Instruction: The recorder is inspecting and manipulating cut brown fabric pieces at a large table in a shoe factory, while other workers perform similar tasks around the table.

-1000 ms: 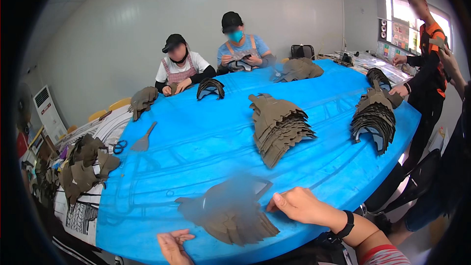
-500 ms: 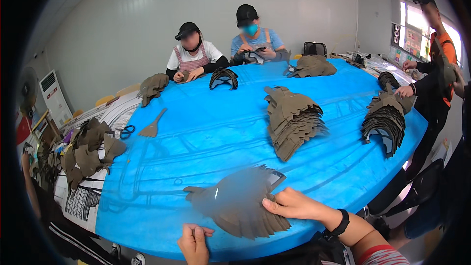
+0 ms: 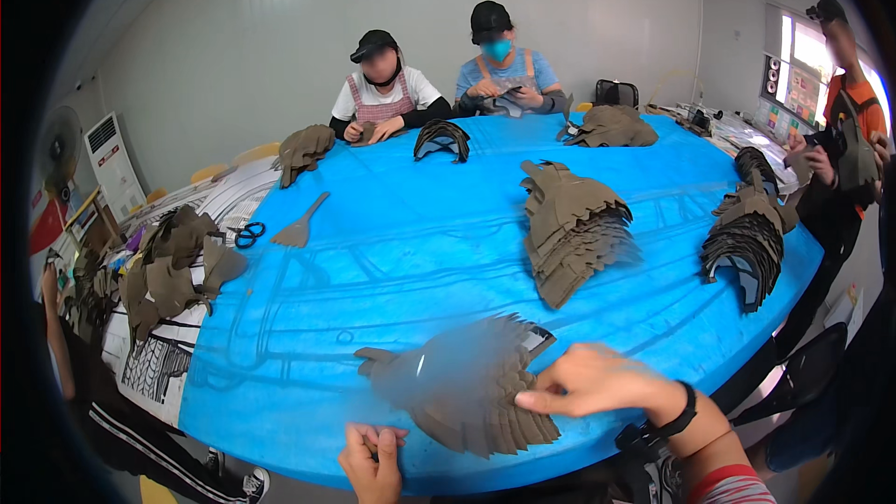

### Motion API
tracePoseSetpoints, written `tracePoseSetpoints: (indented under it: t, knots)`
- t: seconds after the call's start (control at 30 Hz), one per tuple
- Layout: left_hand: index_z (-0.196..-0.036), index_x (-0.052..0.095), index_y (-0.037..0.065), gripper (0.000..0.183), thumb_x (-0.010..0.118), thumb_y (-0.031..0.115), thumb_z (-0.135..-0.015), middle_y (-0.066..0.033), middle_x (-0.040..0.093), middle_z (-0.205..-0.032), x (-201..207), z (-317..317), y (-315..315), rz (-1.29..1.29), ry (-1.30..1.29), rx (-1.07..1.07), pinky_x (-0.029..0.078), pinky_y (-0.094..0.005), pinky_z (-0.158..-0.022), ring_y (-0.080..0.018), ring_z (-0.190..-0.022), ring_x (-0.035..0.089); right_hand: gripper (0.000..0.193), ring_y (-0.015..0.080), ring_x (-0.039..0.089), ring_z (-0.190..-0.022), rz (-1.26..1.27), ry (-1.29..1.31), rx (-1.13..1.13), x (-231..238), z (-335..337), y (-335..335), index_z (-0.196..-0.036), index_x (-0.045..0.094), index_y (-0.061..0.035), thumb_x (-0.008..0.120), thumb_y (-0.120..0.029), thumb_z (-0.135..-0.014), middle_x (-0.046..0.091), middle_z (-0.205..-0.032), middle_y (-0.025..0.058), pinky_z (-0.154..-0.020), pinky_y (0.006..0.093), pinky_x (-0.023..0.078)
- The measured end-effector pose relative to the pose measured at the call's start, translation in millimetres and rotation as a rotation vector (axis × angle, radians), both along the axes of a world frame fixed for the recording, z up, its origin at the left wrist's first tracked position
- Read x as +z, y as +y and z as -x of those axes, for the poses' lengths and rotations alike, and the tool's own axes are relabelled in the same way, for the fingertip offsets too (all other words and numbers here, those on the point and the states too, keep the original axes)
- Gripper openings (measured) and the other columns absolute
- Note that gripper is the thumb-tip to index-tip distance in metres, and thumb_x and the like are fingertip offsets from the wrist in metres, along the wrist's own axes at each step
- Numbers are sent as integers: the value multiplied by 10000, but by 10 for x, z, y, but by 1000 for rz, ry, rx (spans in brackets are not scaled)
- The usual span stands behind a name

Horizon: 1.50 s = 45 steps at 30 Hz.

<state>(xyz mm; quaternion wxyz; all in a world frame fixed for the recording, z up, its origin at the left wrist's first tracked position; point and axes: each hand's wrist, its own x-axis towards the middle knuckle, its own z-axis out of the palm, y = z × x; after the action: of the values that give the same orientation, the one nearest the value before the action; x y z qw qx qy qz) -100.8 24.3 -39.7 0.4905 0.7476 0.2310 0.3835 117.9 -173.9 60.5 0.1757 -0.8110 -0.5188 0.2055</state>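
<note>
My right hand (image 3: 588, 383) is at the fanned brown stack (image 3: 457, 411), can't tell if pinching; left hand (image 3: 373, 462) curled, fingers together; best keep layers even.

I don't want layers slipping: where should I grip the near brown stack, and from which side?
Probably by the narrow tab at the left end of the near brown stack, coming from the left: it juts from the broad body, while the opposite edge fans into many layers, with the right hand there.
</note>
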Motion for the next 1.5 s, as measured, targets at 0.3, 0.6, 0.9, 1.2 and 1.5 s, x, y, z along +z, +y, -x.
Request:
tracePoseSetpoints:
  t: [0.3,0.6,0.9,1.2,1.5]
  knots:
    - [-910,476,23,197,636,138,-894,-140,635,-883,-329,-70,173,62,157,37,473,-402,-739,-294,-797,611,166,362,637,-618,-494,-706,-323,351,-909,174,-825,685,-110,606,-244,-884,633,-634,130,-548,460,490]
    - [-843,387,42,254,599,126,-953,-99,614,-765,-255,-34,166,4,15,73,477,-260,-653,-128,-704,584,180,377,619,-573,-236,-597,-252,-178,-674,14,-739,660,-132,634,-258,-864,617,-601,147,-501,496,456]
    - [-801,436,22,280,637,151,-946,-94,375,-615,-20,-16,-72,-278,108,142,338,-361,-516,-233,-539,345,165,308,601,-520,-181,-432,-378,-566,-490,-253,-812,735,-216,628,-311,-896,588,-533,75,-488,432,452]
    - [-909,361,39,274,633,77,-920,-117,639,-820,84,-207,62,70,150,99,458,-295,-713,-145,-752,553,403,378,614,-628,-310,-166,-306,-239,-306,58,-788,677,-57,583,-421,-934,618,-650,172,-533,446,450]
    - [-1005,342,49,381,682,193,-910,-232,604,-1214,211,-545,1,182,-16,-160,484,-346,-682,-178,-776,564,594,224,464,-1301,-529,1081,-178,-603,306,287,-1415,409,19,587,-334,-973,510,-1392,120,-1073,374,372]
